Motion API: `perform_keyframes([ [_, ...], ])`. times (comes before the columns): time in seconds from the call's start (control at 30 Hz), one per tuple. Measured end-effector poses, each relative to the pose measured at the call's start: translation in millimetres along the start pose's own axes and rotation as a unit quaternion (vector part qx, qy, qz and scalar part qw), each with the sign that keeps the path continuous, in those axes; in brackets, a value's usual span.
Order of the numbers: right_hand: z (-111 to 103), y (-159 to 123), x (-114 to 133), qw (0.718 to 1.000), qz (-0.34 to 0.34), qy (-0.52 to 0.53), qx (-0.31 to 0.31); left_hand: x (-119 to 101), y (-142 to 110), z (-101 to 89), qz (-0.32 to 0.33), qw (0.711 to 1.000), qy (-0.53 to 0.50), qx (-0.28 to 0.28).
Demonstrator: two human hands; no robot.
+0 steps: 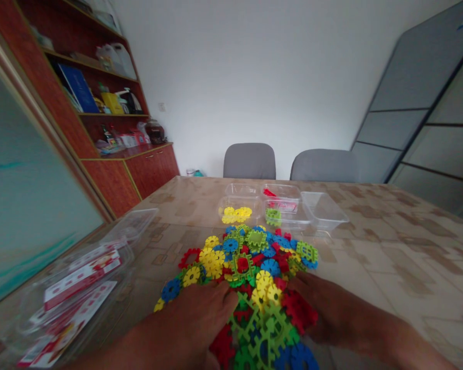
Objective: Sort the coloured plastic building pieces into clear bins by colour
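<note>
Head view: notched pieces (264,282) lie heaped, red, yellow, green, blue.

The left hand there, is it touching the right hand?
Apart: the head view shows yellow pieces and green pieces in the gap between the left hand and the right hand.

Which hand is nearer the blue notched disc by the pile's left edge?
Left. The left hand is beside the blue notched disc, to its right; the right hand is across the pile, at its right edge.
</note>
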State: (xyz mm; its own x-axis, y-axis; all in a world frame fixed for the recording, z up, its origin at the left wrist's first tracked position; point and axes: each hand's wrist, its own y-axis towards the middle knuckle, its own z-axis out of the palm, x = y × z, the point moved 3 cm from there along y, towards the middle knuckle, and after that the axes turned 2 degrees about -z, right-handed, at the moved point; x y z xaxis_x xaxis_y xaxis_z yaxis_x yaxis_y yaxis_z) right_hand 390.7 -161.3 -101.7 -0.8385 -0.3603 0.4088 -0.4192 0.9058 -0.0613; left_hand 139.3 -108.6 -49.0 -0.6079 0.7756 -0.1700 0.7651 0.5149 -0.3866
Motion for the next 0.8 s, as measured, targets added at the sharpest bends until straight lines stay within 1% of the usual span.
perform_keyframes([
  [0.1,-7,-1,5,1.000,-0.014,0.022,0.001,-9,2,7.5,0.001,1.000,0.011,0.015],
  [0.17,-13,0,9,0.999,-0.021,0.033,-0.006,-10,8,14.3,0.011,1.000,0.020,0.020],
  [0.23,-18,0,10,0.999,-0.014,0.031,-0.015,-9,15,19.1,0.026,0.999,0.030,0.020],
  [0.3,-21,-1,9,0.999,-0.001,0.026,-0.021,-9,18,18.0,0.045,0.998,0.037,0.019],
  [0.37,-23,-3,6,0.999,0.010,0.020,-0.027,-10,11,9.1,0.043,0.998,0.045,0.001],
  [0.47,-25,-5,2,0.999,0.023,0.001,-0.030,-10,-9,-8.2,0.008,0.998,0.046,-0.035],
  [0.53,-26,-6,0,0.999,0.025,-0.012,-0.038,-6,-22,-12.3,-0.029,0.998,0.034,-0.042],
  [0.63,-26,-5,-2,0.998,0.022,-0.016,-0.053,2,-34,-2.5,-0.079,0.996,0.007,-0.039],
  [0.73,-24,-4,-2,0.998,0.020,-0.011,-0.050,6,-35,12.5,-0.091,0.994,-0.023,-0.049],
  [0.8,-23,-3,0,0.999,0.018,-0.007,-0.044,7,-34,16.6,-0.093,0.993,-0.039,-0.061],
])
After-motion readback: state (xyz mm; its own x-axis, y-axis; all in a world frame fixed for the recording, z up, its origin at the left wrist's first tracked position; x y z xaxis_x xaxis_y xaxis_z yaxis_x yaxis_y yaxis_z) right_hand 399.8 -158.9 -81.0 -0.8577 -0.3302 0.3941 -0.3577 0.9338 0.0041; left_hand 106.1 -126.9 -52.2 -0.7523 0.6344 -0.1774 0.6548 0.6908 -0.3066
